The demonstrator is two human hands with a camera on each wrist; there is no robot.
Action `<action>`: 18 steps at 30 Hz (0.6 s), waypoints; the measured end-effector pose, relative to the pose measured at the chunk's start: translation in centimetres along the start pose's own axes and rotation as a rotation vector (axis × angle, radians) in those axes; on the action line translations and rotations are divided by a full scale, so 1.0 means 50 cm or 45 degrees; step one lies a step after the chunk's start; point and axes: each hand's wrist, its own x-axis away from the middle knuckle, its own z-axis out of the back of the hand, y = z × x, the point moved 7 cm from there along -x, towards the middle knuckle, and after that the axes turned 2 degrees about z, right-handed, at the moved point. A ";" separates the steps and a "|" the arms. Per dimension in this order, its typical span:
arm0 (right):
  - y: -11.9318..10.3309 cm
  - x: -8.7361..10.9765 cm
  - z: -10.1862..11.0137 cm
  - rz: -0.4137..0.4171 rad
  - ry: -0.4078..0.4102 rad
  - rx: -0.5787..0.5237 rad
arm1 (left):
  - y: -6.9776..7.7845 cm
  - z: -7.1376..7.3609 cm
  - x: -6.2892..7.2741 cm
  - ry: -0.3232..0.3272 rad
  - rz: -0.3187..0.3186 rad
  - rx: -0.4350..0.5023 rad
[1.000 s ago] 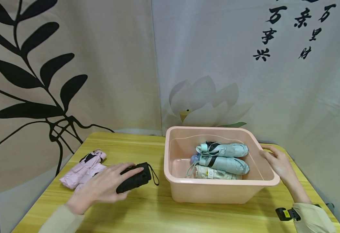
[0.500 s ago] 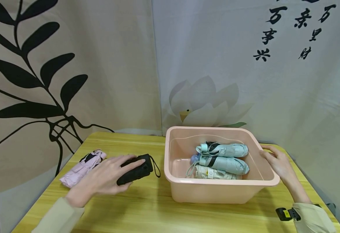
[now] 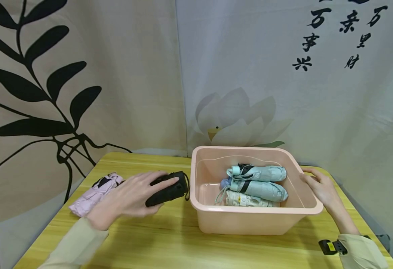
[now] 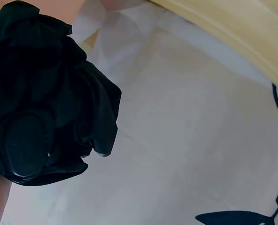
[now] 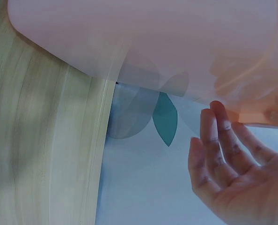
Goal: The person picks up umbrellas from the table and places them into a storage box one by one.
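Note:
My left hand point(image 3: 132, 196) grips a black folded umbrella point(image 3: 169, 188) from above, its strap end close to the bin's left side. In the left wrist view, the gathered black cloth of the umbrella point(image 4: 50, 93) fills the left side. My right hand point(image 3: 322, 186) holds the right rim of a pink plastic bin point(image 3: 243, 222). In the right wrist view, the fingers point(image 5: 223, 140) lie against the bin's outside, with the thumb hidden. Inside the bin lie two light blue folded umbrellas point(image 3: 260, 189) and a pale patterned one point(image 3: 248, 200).
A pale lilac folded umbrella point(image 3: 92, 198) lies on the wooden table point(image 3: 159, 246) at the left, partly behind my left hand. A printed cloth point(image 3: 139, 74) hangs behind the table. Something rounded and violet-blue point(image 3: 224, 183) shows beside the blue umbrellas.
My left hand has carried the black umbrella up and to the right, closer to the bin. The right hand and the bin have stayed in place.

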 end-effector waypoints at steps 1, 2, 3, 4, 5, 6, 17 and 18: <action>0.000 0.000 0.000 0.003 0.002 -0.003 | 0.001 0.001 -0.005 0.007 -0.008 0.005; 0.000 0.000 0.000 0.004 0.003 -0.006 | 0.003 0.002 -0.010 0.014 -0.015 0.010; -0.001 0.000 0.001 0.007 0.005 -0.009 | 0.004 0.003 -0.014 0.023 -0.023 0.015; -0.001 0.000 0.001 0.008 0.008 -0.013 | 0.005 0.004 -0.019 0.034 -0.032 0.017; -0.001 0.000 0.001 0.009 0.010 -0.017 | 0.007 0.005 -0.023 0.045 -0.040 0.020; -0.001 0.000 0.001 0.011 0.014 -0.018 | 0.008 0.006 -0.028 0.055 -0.050 0.025; -0.004 -0.001 0.005 0.028 0.051 0.009 | 0.025 0.006 -0.080 0.074 -0.130 0.073; -0.003 -0.001 0.004 0.024 0.048 0.000 | 0.026 0.006 -0.085 0.074 -0.134 0.075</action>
